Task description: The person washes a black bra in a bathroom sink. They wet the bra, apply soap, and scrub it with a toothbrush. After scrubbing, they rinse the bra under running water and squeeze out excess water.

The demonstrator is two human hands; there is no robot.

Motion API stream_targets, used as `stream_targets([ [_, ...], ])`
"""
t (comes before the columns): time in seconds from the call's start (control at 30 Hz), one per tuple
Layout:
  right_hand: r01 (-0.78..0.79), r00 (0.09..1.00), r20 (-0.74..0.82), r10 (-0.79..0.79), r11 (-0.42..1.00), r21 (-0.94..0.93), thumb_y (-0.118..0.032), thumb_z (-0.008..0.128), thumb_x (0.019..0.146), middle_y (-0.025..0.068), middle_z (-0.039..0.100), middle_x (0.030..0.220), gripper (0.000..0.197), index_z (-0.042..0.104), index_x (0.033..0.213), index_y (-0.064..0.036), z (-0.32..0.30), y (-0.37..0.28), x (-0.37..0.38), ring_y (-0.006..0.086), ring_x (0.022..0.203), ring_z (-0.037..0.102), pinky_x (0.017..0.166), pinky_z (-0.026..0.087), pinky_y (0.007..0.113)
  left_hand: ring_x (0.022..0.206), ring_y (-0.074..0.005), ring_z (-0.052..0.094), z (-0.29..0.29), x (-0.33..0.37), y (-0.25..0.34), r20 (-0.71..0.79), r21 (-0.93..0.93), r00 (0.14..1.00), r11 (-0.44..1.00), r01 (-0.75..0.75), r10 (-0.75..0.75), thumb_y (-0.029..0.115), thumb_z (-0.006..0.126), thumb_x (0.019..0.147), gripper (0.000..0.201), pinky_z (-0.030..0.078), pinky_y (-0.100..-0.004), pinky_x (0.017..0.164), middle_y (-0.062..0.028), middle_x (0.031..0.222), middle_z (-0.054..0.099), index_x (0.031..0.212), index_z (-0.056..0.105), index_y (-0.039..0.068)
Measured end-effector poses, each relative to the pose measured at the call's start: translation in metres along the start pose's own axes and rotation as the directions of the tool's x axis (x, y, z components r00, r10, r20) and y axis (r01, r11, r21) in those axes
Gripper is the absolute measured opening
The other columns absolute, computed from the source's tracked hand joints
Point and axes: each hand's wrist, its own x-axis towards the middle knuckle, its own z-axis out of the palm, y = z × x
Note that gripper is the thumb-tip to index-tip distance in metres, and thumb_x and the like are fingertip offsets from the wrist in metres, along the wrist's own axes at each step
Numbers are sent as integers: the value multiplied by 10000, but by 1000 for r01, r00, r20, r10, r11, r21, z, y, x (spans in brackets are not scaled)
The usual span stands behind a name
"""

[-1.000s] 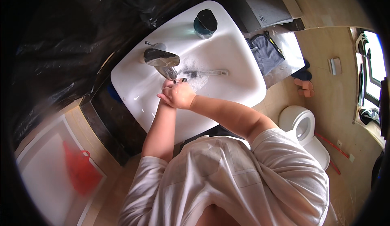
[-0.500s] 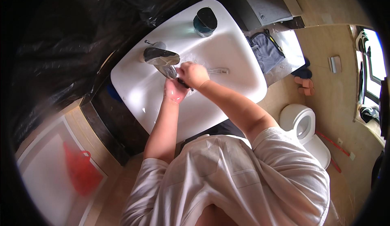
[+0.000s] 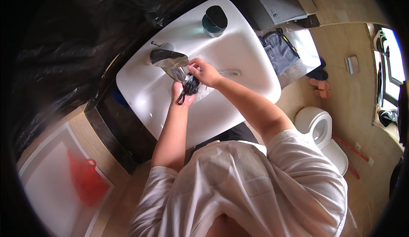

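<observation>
A wet, crumpled black bundle (image 3: 191, 85) with a dangling loop lies in my left hand (image 3: 176, 93), under the chrome faucet (image 3: 169, 60). The left palm is turned up and wet; its fingertips are hidden behind the faucet and bundle. My right hand (image 3: 204, 72) sits at the bundle's upper right, its fingers curled in toward the faucet. What those fingers grip is hidden. White suds (image 3: 205, 93) show beside the bundle, over the white washbasin (image 3: 255, 62). A slim pale handle-like piece (image 3: 230, 72) lies in the basin to the right of my right hand.
At the basin's far rim stands a teal container with a dark top (image 3: 214, 21). Black plastic sheeting (image 3: 76, 53) covers the left. Right of the basin are a grey cloth item (image 3: 279, 51) and a grey box (image 3: 283, 9). A toilet (image 3: 313, 124) and pink slippers (image 3: 320, 88) are farther right.
My right hand has opened out slightly and turned, and its fingers have shifted up beside the faucet. More of the black bundle now shows, with its loop hanging over my left wrist.
</observation>
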Motion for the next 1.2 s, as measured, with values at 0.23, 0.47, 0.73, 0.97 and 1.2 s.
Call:
stream_targets([
  [0.23, -176, 974, -176, 139, 960, -220, -316, 554, 904, 192, 646, 923, 293, 601, 996, -42, 9, -20, -21, 393, 860, 629, 779, 485, 464, 1080, -249, 542, -7, 1, 5, -192, 191, 981, 979, 66, -29, 343, 504, 959, 308, 453, -405, 941, -55, 1198, 580, 1199, 571, 163],
  [0.47, 422, 899, 153, -410, 718, -553, -448, 522, 889, 58, 607, 597, 425, 644, 637, -128, 49, -76, -58, 281, 606, 621, 566, 484, 432, 1035, -185, 550, -71, 12, -1, 255, 56, 967, 998, -17, 2, 422, 469, 945, 348, 458, -396, 899, -3, 1087, 598, 1163, 561, 166],
  [0.73, 5, 999, 42, 21, 842, -539, -349, 525, 850, 138, 659, 694, 291, 657, 836, -90, 30, -44, -14, 361, 624, 638, 596, 512, 459, 1156, -295, 517, -30, 9, -3, -178, 9, 984, 1000, 5, -4, 458, 462, 944, 459, 411, -459, 993, -76, 1232, 559, 1241, 525, 114],
  [0.97, 104, 993, 15, -113, 848, -520, -198, 600, 784, 122, 622, 863, 255, 589, 1027, -121, 25, -53, -32, 338, 767, 614, 675, 512, 450, 1216, -351, 473, -7, -3, -3, 72, -193, 995, 980, -47, 62, 383, 438, 952, 412, 348, -491, 1053, -124, 1216, 588, 1187, 596, 84],
  [1.2, 116, 979, 185, -89, 983, -143, -118, 578, 817, 206, 629, 983, 314, 577, 1122, -43, 23, -47, -49, 383, 927, 605, 851, 477, 458, 1033, -339, 577, 8, -12, -5, -74, -56, 996, 997, -49, 45, 321, 470, 952, 343, 482, -430, 914, -130, 1054, 597, 1088, 567, 22],
])
